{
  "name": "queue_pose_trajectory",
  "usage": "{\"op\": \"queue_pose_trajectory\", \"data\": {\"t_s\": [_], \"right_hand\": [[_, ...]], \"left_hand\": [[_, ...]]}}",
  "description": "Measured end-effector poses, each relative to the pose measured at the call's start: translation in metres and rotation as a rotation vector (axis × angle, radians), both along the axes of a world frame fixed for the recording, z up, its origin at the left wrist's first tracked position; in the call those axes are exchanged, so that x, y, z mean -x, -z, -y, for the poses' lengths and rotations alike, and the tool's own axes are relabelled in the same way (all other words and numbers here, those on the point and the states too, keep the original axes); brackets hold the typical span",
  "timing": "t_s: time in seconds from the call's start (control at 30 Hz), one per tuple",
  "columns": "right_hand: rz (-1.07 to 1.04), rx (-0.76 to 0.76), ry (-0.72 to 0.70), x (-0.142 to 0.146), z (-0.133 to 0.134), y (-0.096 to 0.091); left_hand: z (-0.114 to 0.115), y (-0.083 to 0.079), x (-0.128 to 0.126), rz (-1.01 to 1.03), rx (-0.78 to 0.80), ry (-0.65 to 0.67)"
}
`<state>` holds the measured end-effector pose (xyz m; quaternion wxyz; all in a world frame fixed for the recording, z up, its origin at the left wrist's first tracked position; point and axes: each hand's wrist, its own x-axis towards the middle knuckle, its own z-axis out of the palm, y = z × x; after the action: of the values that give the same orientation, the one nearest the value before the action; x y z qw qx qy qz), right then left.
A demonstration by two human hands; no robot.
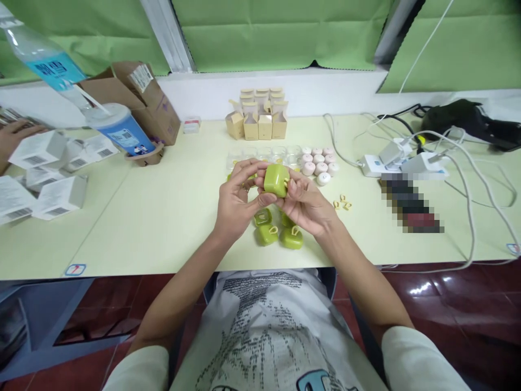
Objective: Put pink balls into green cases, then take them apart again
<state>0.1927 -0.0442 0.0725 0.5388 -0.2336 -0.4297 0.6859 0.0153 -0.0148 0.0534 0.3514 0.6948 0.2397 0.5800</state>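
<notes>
A shiny green rounded-square case [275, 180] is held up over the table in front of me. My left hand [240, 198] is closed around its left side, thumb beneath and fingers behind. My right hand [307, 203] pinches a small yellow loop [286, 182] against the case's right side; whether the loop is fastened to it I cannot tell. Below my hands lie several more green cases, among them one at the front left [266, 235] and one at the front right [292, 238], with yellow loops on them. Loose yellow loops [342, 203] lie to the right of my right hand.
Behind my hands are clear plastic cups [266, 153], round pale pink-and-white pieces [323, 178] and open small cartons [258, 122]. Power strips [378, 164] with cables spread at right. At left are white boxes [61, 196], a tilted drink cup [122, 130] and another person's hand [18, 136].
</notes>
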Motion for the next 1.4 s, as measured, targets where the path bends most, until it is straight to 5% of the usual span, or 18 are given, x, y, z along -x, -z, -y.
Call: {"op": "queue_pose_trajectory", "data": {"t_s": [0.87, 1.17, 1.4], "right_hand": [[-0.069, 0.043, 0.076, 0.003, 0.003, 0.001], [-0.156, 0.093, 0.107, 0.014, 0.006, 0.001], [-0.209, 0.093, 0.127, 0.017, 0.007, 0.002]], "left_hand": [[-0.003, 0.012, -0.005, 0.063, 0.074, 0.124], [0.013, 0.009, -0.018, 0.322, 0.503, 0.277], [0.017, 0.008, -0.020, 0.367, 0.571, 0.329]]}}
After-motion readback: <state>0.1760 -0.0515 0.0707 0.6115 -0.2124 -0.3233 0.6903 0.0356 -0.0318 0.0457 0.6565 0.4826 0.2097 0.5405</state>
